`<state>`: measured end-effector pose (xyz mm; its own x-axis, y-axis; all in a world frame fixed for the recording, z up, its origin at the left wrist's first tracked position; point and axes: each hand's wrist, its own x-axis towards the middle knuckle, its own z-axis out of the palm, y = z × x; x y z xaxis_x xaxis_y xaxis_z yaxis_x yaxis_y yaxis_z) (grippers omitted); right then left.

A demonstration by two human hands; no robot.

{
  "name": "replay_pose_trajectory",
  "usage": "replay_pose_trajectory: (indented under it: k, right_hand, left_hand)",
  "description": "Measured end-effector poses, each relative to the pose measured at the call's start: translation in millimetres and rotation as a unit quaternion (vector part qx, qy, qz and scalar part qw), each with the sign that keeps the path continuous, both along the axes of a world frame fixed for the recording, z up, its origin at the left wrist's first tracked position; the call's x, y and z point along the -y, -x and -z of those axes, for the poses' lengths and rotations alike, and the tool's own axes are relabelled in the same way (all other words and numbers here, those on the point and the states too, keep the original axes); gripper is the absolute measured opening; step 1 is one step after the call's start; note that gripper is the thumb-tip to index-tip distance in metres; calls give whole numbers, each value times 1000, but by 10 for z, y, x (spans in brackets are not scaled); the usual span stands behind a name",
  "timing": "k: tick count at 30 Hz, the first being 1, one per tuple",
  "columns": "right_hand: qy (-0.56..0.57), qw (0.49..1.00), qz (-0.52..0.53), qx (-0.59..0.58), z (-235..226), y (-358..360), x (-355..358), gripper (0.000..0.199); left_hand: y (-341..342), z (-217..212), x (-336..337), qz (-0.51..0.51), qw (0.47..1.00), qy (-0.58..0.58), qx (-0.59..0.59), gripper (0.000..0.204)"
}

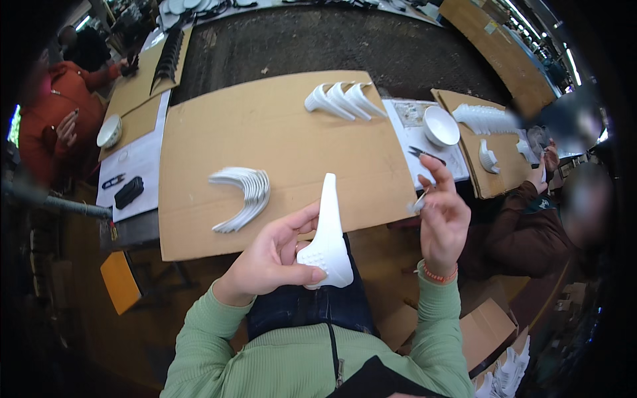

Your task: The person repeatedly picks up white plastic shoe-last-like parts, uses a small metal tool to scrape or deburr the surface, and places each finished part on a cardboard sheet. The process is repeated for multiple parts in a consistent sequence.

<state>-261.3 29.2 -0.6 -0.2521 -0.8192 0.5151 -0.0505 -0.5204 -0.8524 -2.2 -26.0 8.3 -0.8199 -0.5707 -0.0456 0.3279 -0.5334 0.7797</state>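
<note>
My left hand (275, 255) grips a white moulded piece (332, 232) in front of my lap. The piece is broad and studded at its lower end and tapers to a narrow tip pointing up. My right hand (443, 215) is raised to the right of it, apart from it, with fingers curled and pinched around a small pale thing (419, 201) too small to make out. On the cardboard sheet (199, 146) before me lie a nested stack of curved white pieces (249, 192) and, farther off, a row of similar white pieces (338, 99).
A white bowl (441, 126) and dark snips (426, 155) lie at the right. Another bowl (109, 131) and a black object (129, 192) are at the left. Co-workers sit at both sides, one in a red jacket (56, 126). An open carton (488, 331) stands low right.
</note>
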Motion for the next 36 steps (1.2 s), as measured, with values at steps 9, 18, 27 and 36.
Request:
replay_pose_trajectory:
  k: [9,18,27,36]
  right_hand:
    - [35,967,-64,-244,7,-454,-238,22]
    - [49,954,-51,-293,20,-522,-295,23]
    - [71,940,-18,-334,16,-535,-330,28]
    - [92,928,9,-361,5,-547,-343,27]
  left_hand:
    - [-60,21,-114,22,996,-75,43,92]
    - [-98,65,-133,23,996,-82,31,89]
    - [-93,90,-132,27,997,-71,15,87]
    - [-81,48,-129,29,997,-69,15,91]
